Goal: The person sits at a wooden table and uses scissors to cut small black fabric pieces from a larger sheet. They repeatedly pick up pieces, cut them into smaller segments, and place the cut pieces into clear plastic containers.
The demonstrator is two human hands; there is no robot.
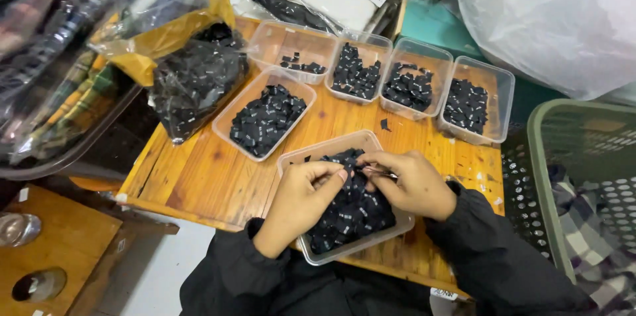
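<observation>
My left hand (pixel 301 200) and my right hand (pixel 411 183) hover over a clear plastic tub (pixel 331 146) at the near edge of a wooden table (pixel 199 177). The tub is full of small black fabric labels (pixel 351 213). My left fingers pinch one label near the tub's middle. My right hand grips thin metal tweezers or snips (pixel 379 171), their tip meeting the left fingertips. Both arms wear black sleeves.
Several more clear tubs of black labels stand behind: one at centre left (pixel 265 120) and a row along the far edge (pixel 411 84). A plastic bag of labels (pixel 195 81) lies at far left. A green basket (pixel 583 177) stands right, and a low wooden stool (pixel 59 250) stands left.
</observation>
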